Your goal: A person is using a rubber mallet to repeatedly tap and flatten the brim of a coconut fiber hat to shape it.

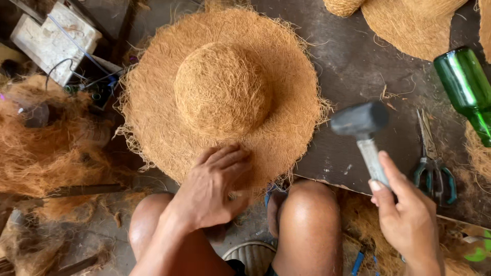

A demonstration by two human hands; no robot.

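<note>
One fibre hat, one mallet, two hands at work.
My left hand (pixel 217 186) presses flat on the coir hat (pixel 222 92) brim on the desk (pixel 353 66); my right hand (pixel 406 217) grips the rubber mallet (pixel 360 122), beside one pair of scissors (pixel 432 166) and one green bottle (pixel 468 89).

- A wide-brimmed fibre hat (pixel 222 92), tan and frayed at the edge, is laid crown-up at upper centre.
- A black-headed mallet (pixel 364 134) is held raised at right.
</note>
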